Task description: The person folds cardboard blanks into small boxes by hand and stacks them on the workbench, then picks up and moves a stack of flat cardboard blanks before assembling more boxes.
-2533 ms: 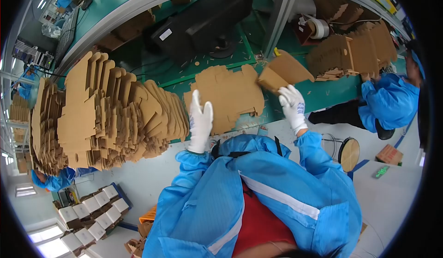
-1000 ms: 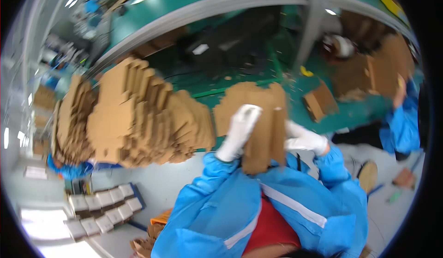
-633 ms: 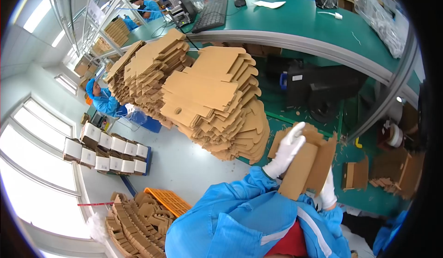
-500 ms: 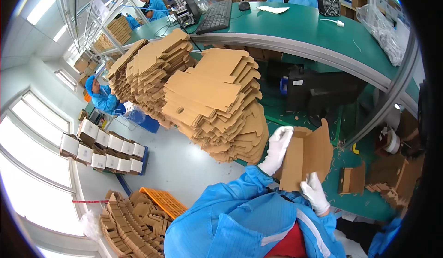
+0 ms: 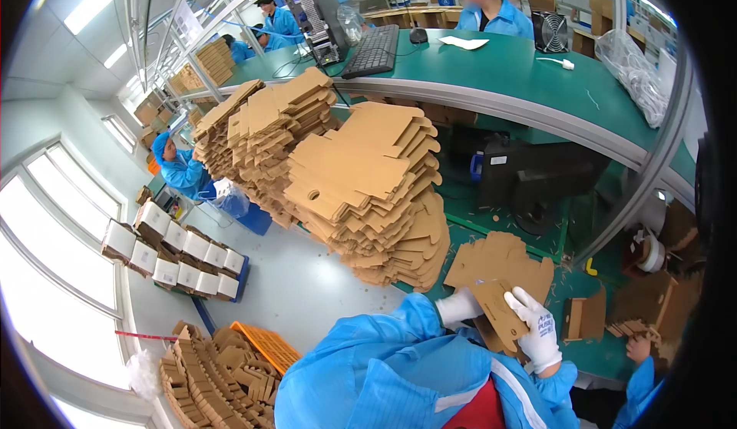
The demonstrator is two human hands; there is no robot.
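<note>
A brown cardboard piece (image 5: pixel 500 314) is tilted in front of my body, with a flat die-cut cardboard sheet (image 5: pixel 503 264) just beyond it on the green surface. My right hand (image 5: pixel 537 329), in a white glove with print on its back, grips the piece's right edge. At the piece's left edge is my gloved left hand (image 5: pixel 458 307); its fingers are hidden behind the cardboard. Left of the flat sheet rises a tall stack of flat cardboard blanks (image 5: pixel 361 160). A small folded box (image 5: pixel 585 315) stands to the right.
A black monitor (image 5: pixel 545 172) lies beyond the sheet. Keyboard (image 5: pixel 371 51) and mouse (image 5: pixel 418 36) sit on the upper green bench (image 5: pixel 507 64). A co-worker's hand (image 5: pixel 638 347) is at the lower right, by more cardboard. An orange crate (image 5: pixel 265 346) stands lower left.
The half-folded box between my hands is gone from its raised position; a flat sheet and a tilted piece show there. My right hand moved up onto the piece. A co-worker's hand has appeared.
</note>
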